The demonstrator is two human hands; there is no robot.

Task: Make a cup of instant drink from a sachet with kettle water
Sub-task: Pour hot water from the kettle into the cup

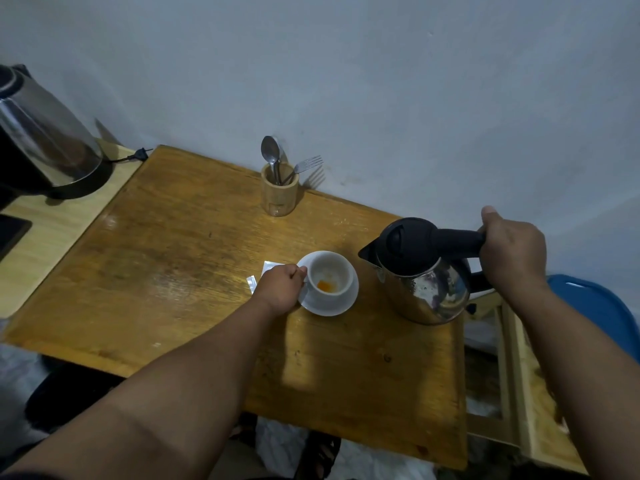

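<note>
A white cup (333, 271) stands on a white saucer (329, 306) near the middle of the wooden table (173, 271). Orange powder (325, 285) lies in the cup's bottom. My left hand (280, 289) grips the cup's handle side. My right hand (512, 251) is closed on the black handle of a steel kettle (426, 289), held just right of the cup with its spout (367, 253) pointing at the cup. An opened white sachet (268, 268) lies behind my left hand, with a torn piece (251, 282) beside it.
A wooden holder (278, 192) with a spoon and fork stands by the wall. A second kettle (45, 140) on its base sits on a side table at left, its plug (140, 154) lying loose. A blue chair (602, 313) and wooden frame are at right.
</note>
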